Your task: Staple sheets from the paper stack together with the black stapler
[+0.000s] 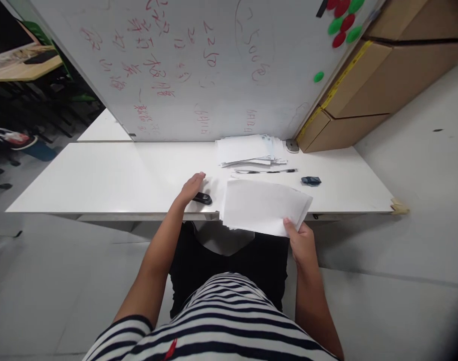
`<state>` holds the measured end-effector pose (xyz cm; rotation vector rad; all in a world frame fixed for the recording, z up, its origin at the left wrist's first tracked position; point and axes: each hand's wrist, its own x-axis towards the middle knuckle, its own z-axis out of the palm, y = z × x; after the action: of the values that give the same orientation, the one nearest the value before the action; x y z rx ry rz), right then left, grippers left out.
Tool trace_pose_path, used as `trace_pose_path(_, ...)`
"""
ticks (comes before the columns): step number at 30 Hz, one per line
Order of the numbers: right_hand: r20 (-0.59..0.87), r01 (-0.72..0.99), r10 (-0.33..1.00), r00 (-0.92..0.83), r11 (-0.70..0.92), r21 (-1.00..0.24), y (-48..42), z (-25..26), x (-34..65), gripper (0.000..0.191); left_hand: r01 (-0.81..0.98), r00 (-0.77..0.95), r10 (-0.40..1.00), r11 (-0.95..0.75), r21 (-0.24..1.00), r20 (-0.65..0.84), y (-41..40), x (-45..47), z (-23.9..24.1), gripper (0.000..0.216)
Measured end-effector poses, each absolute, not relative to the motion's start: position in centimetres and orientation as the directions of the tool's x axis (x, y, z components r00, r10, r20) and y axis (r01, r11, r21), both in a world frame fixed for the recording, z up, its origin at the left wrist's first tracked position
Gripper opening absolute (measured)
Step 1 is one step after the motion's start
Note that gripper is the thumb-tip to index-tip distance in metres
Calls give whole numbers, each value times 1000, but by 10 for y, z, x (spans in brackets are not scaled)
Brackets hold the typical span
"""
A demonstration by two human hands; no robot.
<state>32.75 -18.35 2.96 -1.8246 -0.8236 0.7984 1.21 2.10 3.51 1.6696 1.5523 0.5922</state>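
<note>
My right hand [302, 243] pinches the near corner of a thin stack of white sheets [264, 206], which lies over the front edge of the white table [112, 178]. My left hand [191, 186] rests flat on the table with its fingers over a small black stapler [203, 198]; whether it grips the stapler I cannot tell. A bigger pile of white papers [249, 149] lies farther back, a black pen [266, 171] just in front of it. A small dark object [310, 180] sits to the right of the pen.
A whiteboard [199, 65] with red writing and red and green magnets [341, 22] stands along the table's back edge. Cardboard boxes [379, 80] are stacked at the back right. A grey mouse-like object [292, 145] lies by the boxes. Desks and chairs stand far left.
</note>
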Motion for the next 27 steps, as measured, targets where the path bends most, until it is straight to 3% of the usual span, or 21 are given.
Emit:
trace_pose_path(3,-142,291,819,555,-352,-890,-179,29,331,53,628,150,975,35,777,-165,21,12,35,64)
trace_pose_path(8,-173,237,845,506,-329,-914,-162,30,336,52,625,153,976,24,780,-152,21,12,37,64)
trace_pose_path(10,-173,288,873,456,-329,-899,-152,30,337,51,635,149,978,19,772,-147,22,12,37,64)
trace_pose_path(12,-142,451,889,435,-352,-820,-142,28,335,48,656,148,978,11,754,-144,23,12,37,63)
trace_pose_path(15,-109,736,890,443,-431,-522,-131,23,330,45,734,134,984,-21,679,-114,23,18,34,62)
trace_pose_path(18,-121,828,884,452,-466,-314,-129,14,324,43,860,101,995,-74,506,-26,20,28,29,59)
trace_pose_path(21,4,839,875,484,-463,-287,-132,9,322,51,921,81,996,-83,380,21,17,36,25,57)
trace_pose_path(24,141,872,880,453,-405,-274,-130,10,320,64,923,107,994,-104,370,12,16,37,24,55)
trace_pose_path(27,188,921,922,340,-286,-264,-113,21,317,63,920,127,992,-115,374,-6,17,35,25,56)
